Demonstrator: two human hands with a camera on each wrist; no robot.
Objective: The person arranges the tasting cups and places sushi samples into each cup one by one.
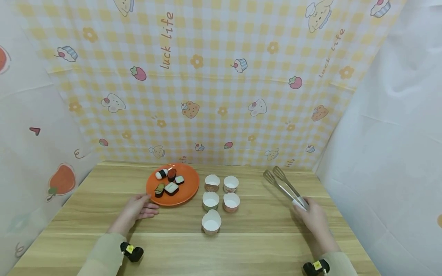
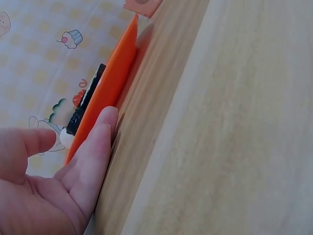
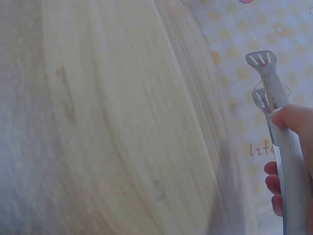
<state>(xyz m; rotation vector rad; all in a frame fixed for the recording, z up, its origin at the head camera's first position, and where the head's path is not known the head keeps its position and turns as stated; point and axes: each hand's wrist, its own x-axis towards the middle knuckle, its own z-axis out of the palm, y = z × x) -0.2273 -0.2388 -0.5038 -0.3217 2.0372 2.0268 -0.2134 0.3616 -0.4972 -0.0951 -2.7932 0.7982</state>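
Note:
An orange plate [image 1: 188,188] lies at the back left of the table, carrying several small sushi pieces [image 1: 171,188]. Beside its near left rim is my left hand [image 1: 138,209], fingers extended. The left wrist view shows those fingertips [image 2: 108,116] at the underside of the plate [image 2: 113,78], with the thumb held apart above; whether they touch it I cannot tell. My right hand [image 1: 313,218] grips metal tongs [image 1: 293,191] by the handle end. Their slotted tips point away to the back and stand apart. In the right wrist view, thumb and fingers wrap the tongs [image 3: 289,166].
Right of the plate stand several white-lined paper baking cups [image 1: 211,222], grouped in two columns. The wooden table [image 1: 255,245] ends at a yellow checked cloth [image 1: 221,84] behind. White cloths hang at the left and right sides.

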